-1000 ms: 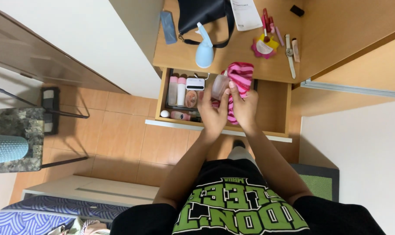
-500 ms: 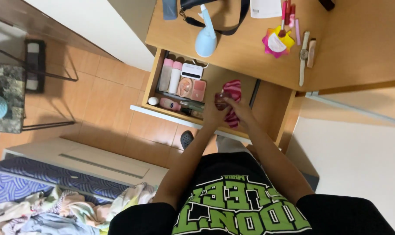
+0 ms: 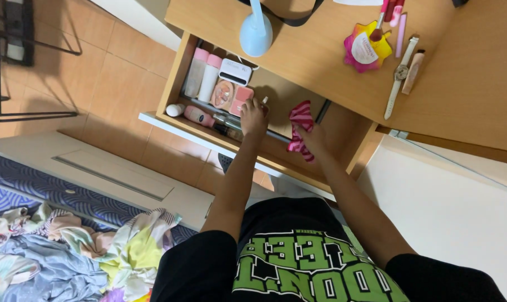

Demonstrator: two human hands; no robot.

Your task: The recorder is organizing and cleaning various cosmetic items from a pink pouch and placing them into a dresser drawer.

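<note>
While you looked down through the head camera, your right hand (image 3: 315, 137) pinched a pink-and-red striped cloth (image 3: 301, 131), crumpled into loose folds and hanging over the open wooden drawer (image 3: 169, 95). Your left hand (image 3: 254, 116) was curled around a small white-tipped object, too small to identify, just beside a pink compact (image 3: 240, 98) in the drawer's left compartment. Two pink-capped bottles (image 3: 203, 75) lay further left, and a pale blue lamp (image 3: 256, 32) stood on the desk (image 3: 466, 84) above

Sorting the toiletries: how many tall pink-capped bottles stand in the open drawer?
2: the left bottle and right bottle stand together in the drawer's back-left corner. Others may be hidden.
</note>
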